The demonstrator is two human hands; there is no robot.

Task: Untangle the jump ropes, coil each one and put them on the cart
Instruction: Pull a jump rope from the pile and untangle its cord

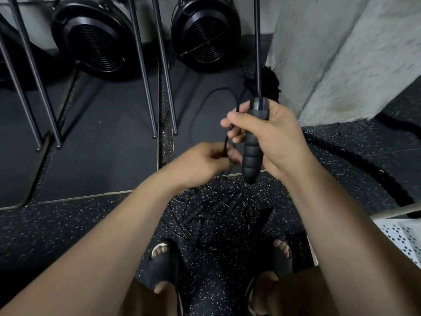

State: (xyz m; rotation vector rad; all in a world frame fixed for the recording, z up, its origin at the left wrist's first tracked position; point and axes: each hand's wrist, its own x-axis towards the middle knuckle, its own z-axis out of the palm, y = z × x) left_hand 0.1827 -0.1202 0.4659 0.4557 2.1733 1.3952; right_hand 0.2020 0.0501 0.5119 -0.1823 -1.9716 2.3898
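Gripping ribbed handle (251, 156), right hand (273, 135); left hand (200, 163) fingers (232, 156) pinch thin cord (226, 141) (tangled ropes (211, 208) on floor (68, 236)).

You face a black fan wheel (95, 39) far left, another fan wheel (205, 35) far centre, a concrete column (341, 53) far right, a thick black rope (385, 185) right, and speckled flooring (68, 236) near.

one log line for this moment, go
stage: untangling | right hand: grips jump rope handle | left hand: pinches cord | tangled ropes: on floor
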